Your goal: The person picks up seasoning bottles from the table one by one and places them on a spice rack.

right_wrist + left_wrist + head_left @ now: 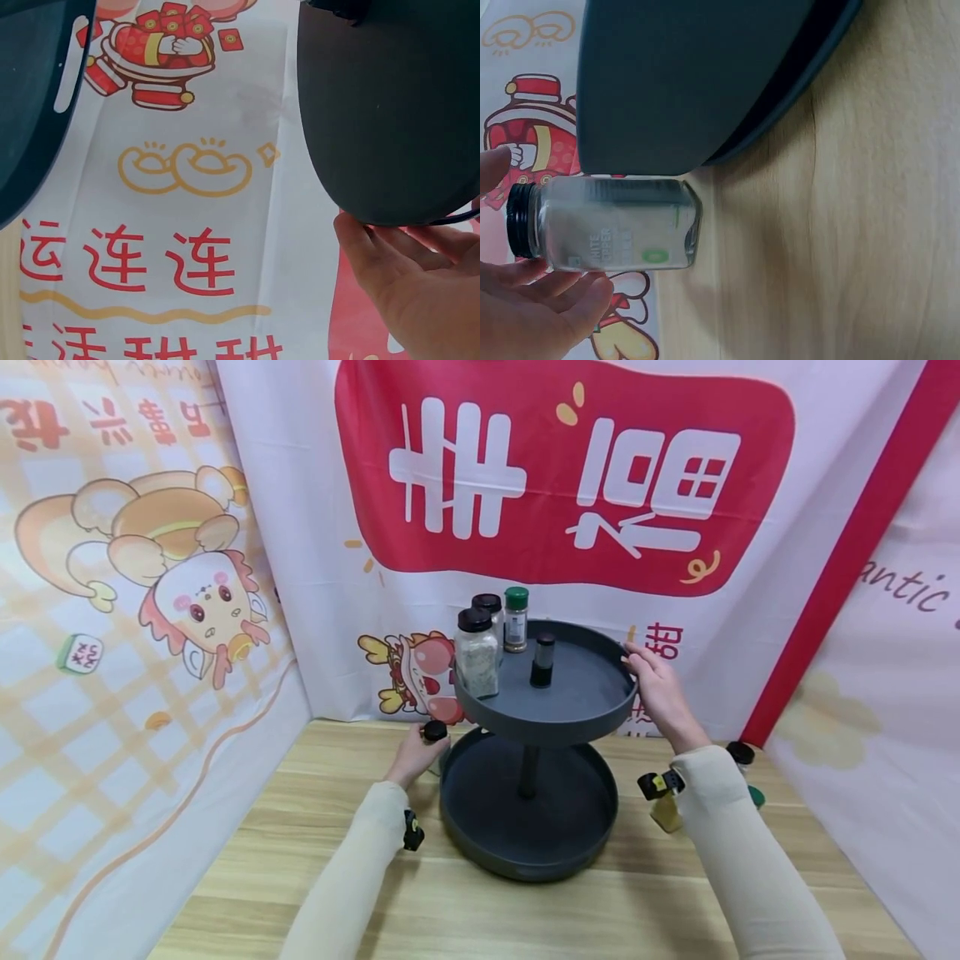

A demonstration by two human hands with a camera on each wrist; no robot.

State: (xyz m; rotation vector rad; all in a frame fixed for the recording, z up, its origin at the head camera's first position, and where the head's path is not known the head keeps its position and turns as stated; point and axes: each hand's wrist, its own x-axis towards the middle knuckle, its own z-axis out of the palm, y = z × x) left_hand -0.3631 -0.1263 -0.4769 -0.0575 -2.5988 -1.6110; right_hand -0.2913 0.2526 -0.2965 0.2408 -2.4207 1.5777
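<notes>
A dark grey two-tier round rack (528, 860) stands on the wooden table. Left of it, my left hand (412, 756) holds a clear glass spice jar (619, 225) with a black cap, beside the lower tier. That jar looks nearly empty in the left wrist view, with fingers beneath it and the thumb near its cap. At the upper tier's right edge, my right hand (660, 689) grips the rim, fingers touching the edge (390, 217). On that tier sit a black-capped jar (477, 660) of pale contents, another black-capped jar (491, 610) behind it, and a green-capped bottle (516, 622).
The rack's central post pokes up through the upper tier with a dark knob (542, 664). Behind my right forearm stand several containers, among them a black-capped jar (741, 753) and a yellowish one (665, 814). Printed cloth (300, 527) hangs around the table.
</notes>
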